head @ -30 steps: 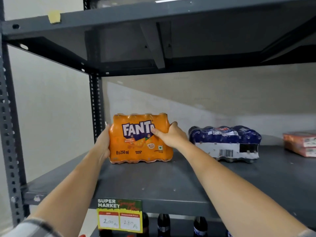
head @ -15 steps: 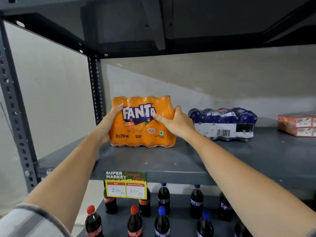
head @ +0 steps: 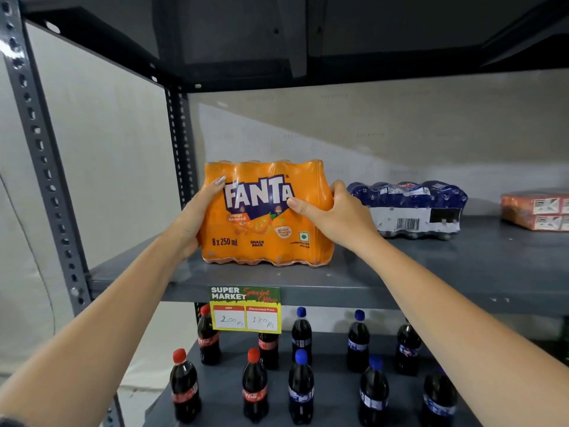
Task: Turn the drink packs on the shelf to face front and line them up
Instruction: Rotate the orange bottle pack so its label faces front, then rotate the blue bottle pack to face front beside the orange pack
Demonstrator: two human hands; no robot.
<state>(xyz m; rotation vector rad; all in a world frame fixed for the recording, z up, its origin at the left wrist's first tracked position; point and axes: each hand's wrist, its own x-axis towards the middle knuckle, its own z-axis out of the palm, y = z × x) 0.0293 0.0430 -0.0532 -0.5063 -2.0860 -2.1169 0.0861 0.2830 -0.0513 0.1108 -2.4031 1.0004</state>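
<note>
Orange shrink-wrap fills the middle of the view as a person steadies a Fanta pack [head: 266,214] on the grey metal shelf [head: 431,272], its logo now squarely toward the camera. The left hand [head: 197,217] presses flat against the pack's left side, a fingertip on the edge of the logo, while the right hand [head: 332,211] wraps round the right corner, thumb on the front face; both hands are grasping the pack. Compared with a second ago, the pack sits closer to the shelf's front lip, and the left hand has slid from behind the side panel onto the front edge. Its base rests on the shelf, just above the price tag [head: 245,309] clipped to the edge. That suggests the first pack is close to done: faced front and nearly in its place at the left end of the shelf. To the right, apart from it, a blue pack [head: 409,208] lies with its barcode panel showing instead of a brand face, and at the far right an orange-red pack [head: 537,209] is cut off by the frame edge. Both appear to need turning and drawing forward into line. Single cola bottles [head: 255,386] stand on the lower shelf, outside the job.
</note>
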